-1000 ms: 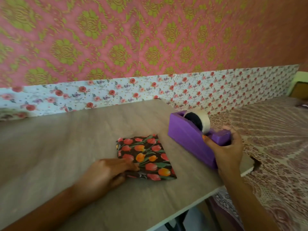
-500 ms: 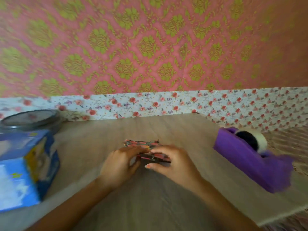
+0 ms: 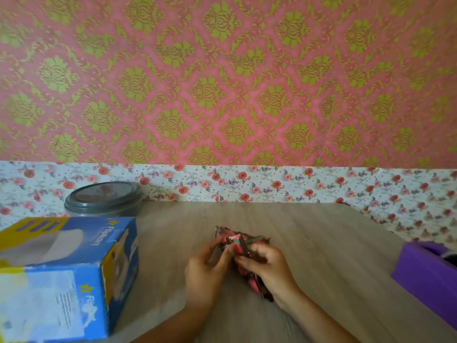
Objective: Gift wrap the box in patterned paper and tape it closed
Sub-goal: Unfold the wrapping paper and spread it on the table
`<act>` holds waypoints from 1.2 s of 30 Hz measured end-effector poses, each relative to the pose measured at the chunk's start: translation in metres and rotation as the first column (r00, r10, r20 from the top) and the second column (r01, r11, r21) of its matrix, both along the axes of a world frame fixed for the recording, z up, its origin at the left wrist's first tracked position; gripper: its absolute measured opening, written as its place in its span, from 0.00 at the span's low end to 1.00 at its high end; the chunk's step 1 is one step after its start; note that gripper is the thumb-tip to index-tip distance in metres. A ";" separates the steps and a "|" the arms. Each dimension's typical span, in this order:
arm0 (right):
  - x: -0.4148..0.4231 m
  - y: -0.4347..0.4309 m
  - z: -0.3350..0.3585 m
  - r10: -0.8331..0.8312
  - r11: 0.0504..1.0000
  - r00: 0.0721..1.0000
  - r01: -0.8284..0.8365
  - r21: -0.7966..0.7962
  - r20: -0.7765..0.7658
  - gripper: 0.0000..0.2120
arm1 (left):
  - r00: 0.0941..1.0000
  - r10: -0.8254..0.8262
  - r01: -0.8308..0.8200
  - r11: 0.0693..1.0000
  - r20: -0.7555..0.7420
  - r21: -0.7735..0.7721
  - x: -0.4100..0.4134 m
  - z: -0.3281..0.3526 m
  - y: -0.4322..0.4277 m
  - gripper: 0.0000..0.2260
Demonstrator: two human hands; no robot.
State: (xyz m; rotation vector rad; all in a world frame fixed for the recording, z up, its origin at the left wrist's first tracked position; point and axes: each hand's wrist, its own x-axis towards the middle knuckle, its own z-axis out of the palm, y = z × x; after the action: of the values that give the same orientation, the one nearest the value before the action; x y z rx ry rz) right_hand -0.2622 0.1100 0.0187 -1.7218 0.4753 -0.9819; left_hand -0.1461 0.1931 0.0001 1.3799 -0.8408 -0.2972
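The folded patterned paper (image 3: 241, 243), dark with red and orange tulips, is lifted off the wooden table (image 3: 309, 243) at the centre. My left hand (image 3: 206, 271) pinches its left side and my right hand (image 3: 267, 266) grips its right side, fingers curled over it. A blue and yellow cardboard box (image 3: 64, 276) stands at the left edge of the table. The purple tape dispenser (image 3: 427, 271) sits at the right edge, partly cut off by the frame.
A round container with a grey lid (image 3: 103, 199) stands behind the blue box against the floral wall border (image 3: 272, 184). The table's right edge lies just past the dispenser.
My right hand left the tape dispenser and came to the paper. Both hands now hold the folded paper raised off the table. The view swung left, showing the blue box and grey-lidded container.
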 end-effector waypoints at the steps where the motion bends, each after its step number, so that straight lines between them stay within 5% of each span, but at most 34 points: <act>1: -0.002 0.002 0.001 0.016 0.998 0.999 -0.019 0.054 0.041 0.07 | 0.999 -0.029 0.030 0.999 0.037 -0.016 -0.002 0.002 0.001 0.11; 7: -0.005 0.011 0.013 0.000 0.967 0.985 -0.044 0.250 0.175 0.13 | 0.986 -0.111 0.120 0.991 0.125 -0.062 -0.010 0.009 0.004 0.16; 11: -0.009 0.013 0.020 -0.086 0.984 0.986 0.061 0.170 0.143 0.04 | 0.965 -0.111 0.112 0.994 0.236 0.008 -0.011 0.004 0.005 0.23; 18: -0.011 0.007 0.020 -0.166 0.979 0.985 0.160 0.126 0.046 0.10 | 0.905 -0.001 -0.020 0.999 0.426 0.046 -0.019 0.011 0.015 0.19; 29: -0.013 0.009 0.021 -0.227 0.974 0.971 0.225 -0.033 -0.080 0.10 | 0.872 0.107 -0.131 0.991 0.478 0.018 -0.014 0.012 0.011 0.18; 36: -0.032 -0.014 0.035 -0.425 0.847 0.901 0.362 0.390 0.086 0.10 | 0.868 0.125 -0.092 0.991 0.480 -0.093 -0.001 0.016 0.010 0.16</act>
State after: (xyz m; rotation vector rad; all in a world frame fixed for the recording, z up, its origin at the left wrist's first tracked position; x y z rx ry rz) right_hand -0.2939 0.0962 0.0540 -1.2119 0.8687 -1.2326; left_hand -0.1475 0.2035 0.0160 1.4546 -1.1684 0.1789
